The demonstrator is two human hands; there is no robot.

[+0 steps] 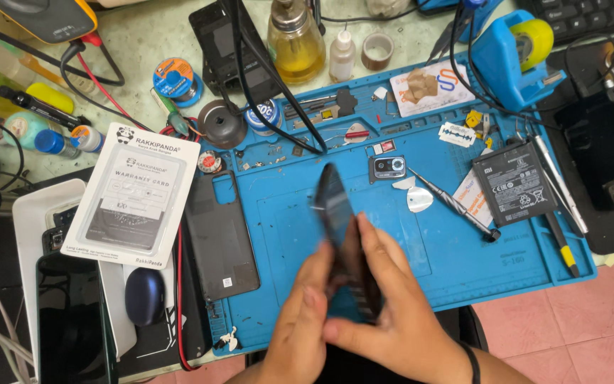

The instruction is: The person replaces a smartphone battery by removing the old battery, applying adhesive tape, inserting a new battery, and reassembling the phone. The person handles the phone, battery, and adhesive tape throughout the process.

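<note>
Holding: both hands clasped a dark phone [341,235] edge-on above the blue repair mat [449,263], toward the mat's 6 o'clock side.
Left hand: the left hand [300,320] closed on the phone's lower left edge, fingers curled against its dark face.
Right hand: the right hand [399,313] clamped the phone from the right, its fingers [371,245] lying along the upper side and thumb crossing below.
Phone in the grip: it rose tilted toward 11 o'clock out of the two hands, its top end free and blurred, its lower end hidden between the palms.
Edges: the mat's raised rim ran just below the wrists at 6 o'clock; a black back cover [220,235] lay flat at 9 o'clock of the phone, on the mat's left part.
Open room: bare mat showed at 3 o'clock of the hands, before a screwdriver [456,206] and a black battery [514,183] near the 2 o'clock side.
Materials: the phone looked glossy and thin; the mat was matte rubbery blue with small moulded trays along 12 o'clock; a small camera module [389,168] and a pale pick [418,199] lay at 1 o'clock.
Beyond the mat: a white boxed card [133,195] sat at 10 o'clock.
</note>
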